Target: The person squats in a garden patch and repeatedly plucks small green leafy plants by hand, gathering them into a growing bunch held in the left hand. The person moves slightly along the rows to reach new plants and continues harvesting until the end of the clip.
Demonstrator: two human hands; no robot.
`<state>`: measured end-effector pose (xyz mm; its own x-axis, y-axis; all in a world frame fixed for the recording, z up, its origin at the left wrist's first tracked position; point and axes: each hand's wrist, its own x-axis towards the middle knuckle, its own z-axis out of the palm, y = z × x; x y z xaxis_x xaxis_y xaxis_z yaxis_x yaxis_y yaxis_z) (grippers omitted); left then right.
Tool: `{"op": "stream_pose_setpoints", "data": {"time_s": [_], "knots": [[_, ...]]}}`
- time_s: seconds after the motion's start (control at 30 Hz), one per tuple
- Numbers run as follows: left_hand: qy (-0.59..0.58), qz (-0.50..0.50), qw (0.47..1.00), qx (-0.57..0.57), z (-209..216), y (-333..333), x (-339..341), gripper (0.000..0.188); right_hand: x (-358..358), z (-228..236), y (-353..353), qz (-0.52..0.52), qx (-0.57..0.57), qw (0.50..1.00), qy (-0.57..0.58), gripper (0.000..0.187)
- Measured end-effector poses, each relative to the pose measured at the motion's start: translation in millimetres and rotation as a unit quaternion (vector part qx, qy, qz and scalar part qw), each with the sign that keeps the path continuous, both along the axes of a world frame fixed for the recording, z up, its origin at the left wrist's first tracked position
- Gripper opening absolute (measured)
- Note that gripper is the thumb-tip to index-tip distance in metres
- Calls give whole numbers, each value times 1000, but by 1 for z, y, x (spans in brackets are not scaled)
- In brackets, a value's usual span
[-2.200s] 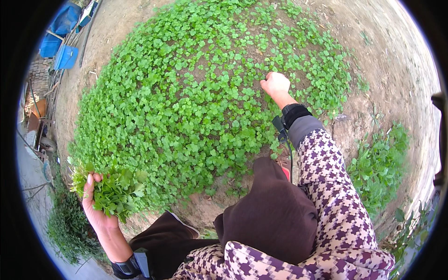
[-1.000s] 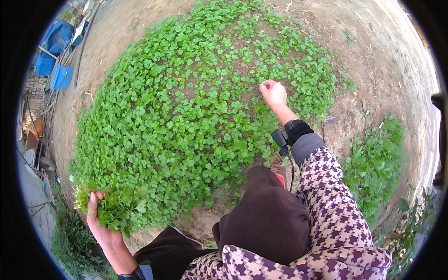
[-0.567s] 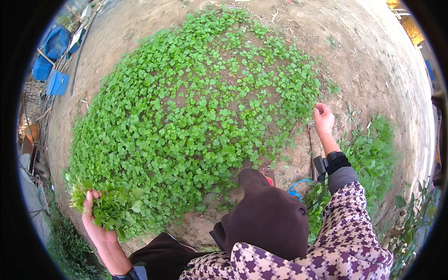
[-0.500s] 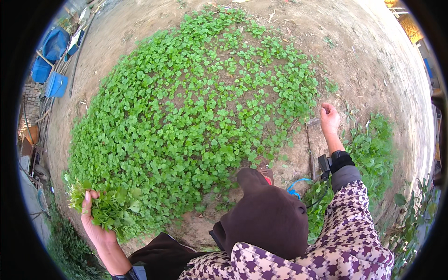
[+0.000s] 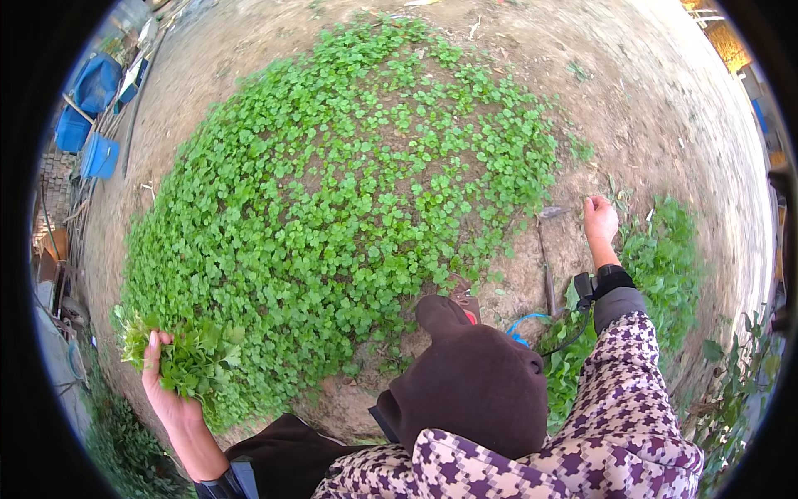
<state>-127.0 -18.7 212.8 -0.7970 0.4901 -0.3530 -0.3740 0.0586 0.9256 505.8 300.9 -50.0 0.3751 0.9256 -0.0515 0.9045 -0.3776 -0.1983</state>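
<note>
My left hand is closed around a bunch of leafy greens with jagged leaves, held at the left edge of a broad bed of low green plants. Over on the right, my right hand is above bare soil with its fingers curled in; whatever may be inside them is hidden. Just left of that hand lies a small hoe, its metal blade at the far end and its handle pointing toward me.
A second patch of greens grows beside my right forearm. Near my knee lies a blue cord. Blue containers and long poles stand at the far left. Bare earth borders the bed.
My right hand has come slightly nearer to me and to the right, its fingers curled. The hoe's blade shows more plainly. My left hand still grips the bunch.
</note>
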Motion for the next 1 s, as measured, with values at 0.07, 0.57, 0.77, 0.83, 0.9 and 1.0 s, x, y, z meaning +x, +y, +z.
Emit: {"op": "stream_pose_setpoints", "data": {"time_s": [0.07, 0.57, 0.77, 0.83, 0.9, 1.0], "knots": [[0, 12, 1000, -6, -3, 2, 1, 11, -11, -4, 8, 52, 50, 997, -2, 27], [-27, 16, 998, -54, -30, 16, -19, 11, -191, 17, 133, 175, 93, 973, 115, 27], [-29, 60, 991, -114, -40, 12, -35, 13, -258, -11, 162, 240, 24, 966, 96, 29], [-30, 75, 991, -111, -44, 9, -40, 14, -278, -26, 166, 279, -14, 957, 73, 28], [-25, 90, 986, -135, -46, 5, -43, 14, -293, -42, 171, 309, -75, 947, 51, 29], [-27, 108, 980, -162, -49, 0, -45, 14, -314, -67, 176, 380, -66, 922, -24, 31]]}}
